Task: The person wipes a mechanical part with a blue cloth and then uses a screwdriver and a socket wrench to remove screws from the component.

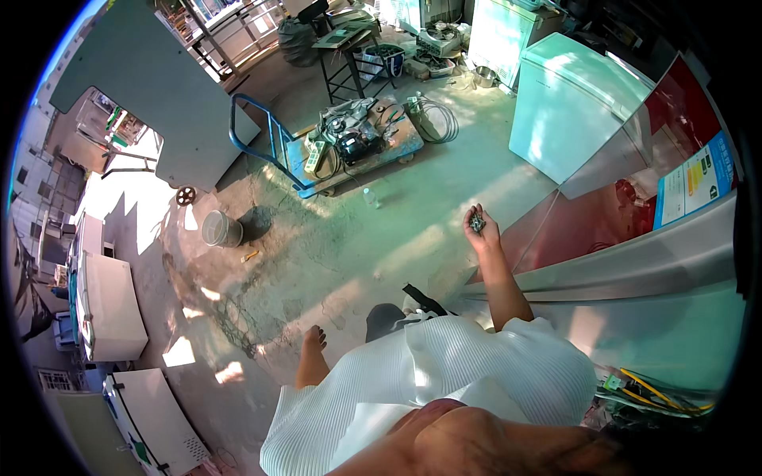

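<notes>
My right hand (482, 228) is held out, fingers curled round a small pile of dark and silvery metal bits (476, 223), apparently small hardware. It is beside the glossy red front (524, 242) of an upright appliance, which carries a blue-and-white label (694, 179). My left hand (314, 337) hangs low at my side over the concrete floor, its fingers loosely bent and apart, with nothing visible in it. A grey bucket (222, 230) stands on the floor ahead and to the left of that hand.
A blue flatbed trolley (405, 151) loaded with machinery and cables stands ahead, near a small bottle (371, 197). A pale chest appliance (563, 111) stands at the right, a large grey panel (190, 95) at the back left, and white cabinets (111, 305) along the left.
</notes>
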Demonstrator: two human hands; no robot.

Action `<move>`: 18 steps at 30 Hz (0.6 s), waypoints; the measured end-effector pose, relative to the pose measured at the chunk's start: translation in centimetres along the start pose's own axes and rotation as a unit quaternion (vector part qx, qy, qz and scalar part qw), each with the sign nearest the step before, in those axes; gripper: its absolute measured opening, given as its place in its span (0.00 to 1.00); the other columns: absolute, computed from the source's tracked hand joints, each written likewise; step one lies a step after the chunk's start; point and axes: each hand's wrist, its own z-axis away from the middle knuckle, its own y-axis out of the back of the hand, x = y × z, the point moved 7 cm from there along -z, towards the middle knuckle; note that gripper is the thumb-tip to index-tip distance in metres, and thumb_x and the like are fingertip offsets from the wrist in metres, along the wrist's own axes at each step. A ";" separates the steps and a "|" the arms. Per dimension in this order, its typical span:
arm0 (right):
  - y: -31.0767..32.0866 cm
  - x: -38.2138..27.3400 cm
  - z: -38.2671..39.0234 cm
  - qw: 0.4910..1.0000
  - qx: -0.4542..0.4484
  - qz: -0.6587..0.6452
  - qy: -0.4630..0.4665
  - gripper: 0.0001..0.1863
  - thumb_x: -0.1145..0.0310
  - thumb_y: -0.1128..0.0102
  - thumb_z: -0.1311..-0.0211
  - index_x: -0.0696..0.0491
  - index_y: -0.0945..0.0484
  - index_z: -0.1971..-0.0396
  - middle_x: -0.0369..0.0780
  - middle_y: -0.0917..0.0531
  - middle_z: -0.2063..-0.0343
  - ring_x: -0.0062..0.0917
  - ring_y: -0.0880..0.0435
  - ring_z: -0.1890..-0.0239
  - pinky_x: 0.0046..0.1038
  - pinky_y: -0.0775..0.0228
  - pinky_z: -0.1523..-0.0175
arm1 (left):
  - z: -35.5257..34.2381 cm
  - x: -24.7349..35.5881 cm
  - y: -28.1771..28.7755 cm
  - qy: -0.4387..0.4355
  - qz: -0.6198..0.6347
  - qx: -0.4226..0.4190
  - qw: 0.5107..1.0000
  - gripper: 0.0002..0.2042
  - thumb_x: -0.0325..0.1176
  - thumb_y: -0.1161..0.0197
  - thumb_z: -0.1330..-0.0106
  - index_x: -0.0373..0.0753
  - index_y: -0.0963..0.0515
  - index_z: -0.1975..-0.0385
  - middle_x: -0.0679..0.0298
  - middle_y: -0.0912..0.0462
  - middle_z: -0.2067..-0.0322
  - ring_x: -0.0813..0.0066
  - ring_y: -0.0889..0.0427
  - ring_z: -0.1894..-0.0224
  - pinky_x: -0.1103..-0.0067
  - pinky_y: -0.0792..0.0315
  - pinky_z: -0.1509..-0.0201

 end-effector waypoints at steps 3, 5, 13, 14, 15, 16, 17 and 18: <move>-13.6 0.0 -1.9 0.990 -0.128 -0.055 0.031 0.10 0.67 0.50 0.25 0.57 0.25 0.55 0.43 0.19 0.61 0.32 0.20 0.56 0.36 0.23 0.45 | 5.0 12.1 0.9 -0.209 -0.065 -0.071 0.973 0.12 0.37 0.47 0.28 0.36 0.28 0.53 0.63 0.20 0.58 0.67 0.21 0.59 0.59 0.28 0.51; -19.5 -4.1 -1.2 0.977 -0.195 -0.016 0.080 0.10 0.68 0.50 0.25 0.58 0.24 0.55 0.43 0.19 0.60 0.32 0.19 0.55 0.36 0.23 0.44 | 13.0 16.6 -6.7 -0.307 -0.572 -0.067 0.758 0.13 0.38 0.50 0.26 0.33 0.27 0.55 0.58 0.19 0.58 0.69 0.19 0.57 0.66 0.26 0.52; -10.1 -15.8 -14.4 0.971 -0.005 -0.152 0.183 0.12 0.65 0.52 0.24 0.55 0.21 0.55 0.43 0.17 0.61 0.33 0.16 0.57 0.37 0.19 0.50 | -8.9 39.6 -26.9 -0.029 -0.081 -0.021 0.996 0.09 0.38 0.46 0.31 0.42 0.24 0.59 0.67 0.20 0.62 0.69 0.20 0.61 0.63 0.28 0.53; -8.1 -17.2 -14.7 0.967 0.033 -0.151 0.204 0.12 0.65 0.53 0.23 0.55 0.21 0.56 0.43 0.17 0.62 0.33 0.16 0.59 0.36 0.18 0.52 | -10.3 42.9 -32.2 -0.050 -0.110 -0.030 0.992 0.10 0.39 0.46 0.31 0.43 0.23 0.57 0.67 0.19 0.62 0.69 0.21 0.62 0.63 0.28 0.54; -7.5 -17.5 -14.8 0.960 0.059 -0.163 0.220 0.13 0.64 0.54 0.23 0.55 0.21 0.57 0.42 0.16 0.62 0.33 0.16 0.59 0.36 0.18 0.52 | -10.8 46.4 -36.6 -0.100 -0.162 -0.035 0.981 0.11 0.40 0.46 0.31 0.42 0.23 0.56 0.68 0.19 0.62 0.71 0.21 0.64 0.64 0.29 0.56; -7.8 -17.1 -15.3 0.955 0.084 -0.176 0.225 0.13 0.64 0.55 0.23 0.54 0.21 0.58 0.41 0.15 0.63 0.33 0.15 0.59 0.37 0.17 0.52 | -11.2 50.0 -40.2 -0.110 -0.201 -0.046 0.972 0.07 0.43 0.46 0.30 0.50 0.24 0.63 0.74 0.21 0.68 0.75 0.22 0.63 0.64 0.32 0.54; -7.7 -17.4 -15.0 0.945 0.111 -0.190 0.240 0.14 0.64 0.56 0.23 0.54 0.21 0.59 0.40 0.15 0.64 0.33 0.15 0.59 0.37 0.17 0.52 | -10.7 53.5 -45.1 -0.157 -0.266 -0.050 0.950 0.08 0.44 0.45 0.31 0.49 0.23 0.65 0.74 0.21 0.70 0.75 0.21 0.65 0.65 0.32 0.57; -8.9 -17.2 -15.8 0.953 0.066 -0.173 0.240 0.14 0.64 0.56 0.23 0.54 0.21 0.59 0.41 0.15 0.64 0.33 0.15 0.59 0.36 0.17 0.53 | -10.6 57.8 -48.7 -0.196 -0.366 -0.079 0.906 0.09 0.44 0.44 0.32 0.48 0.23 0.67 0.72 0.22 0.72 0.75 0.23 0.69 0.68 0.32 0.64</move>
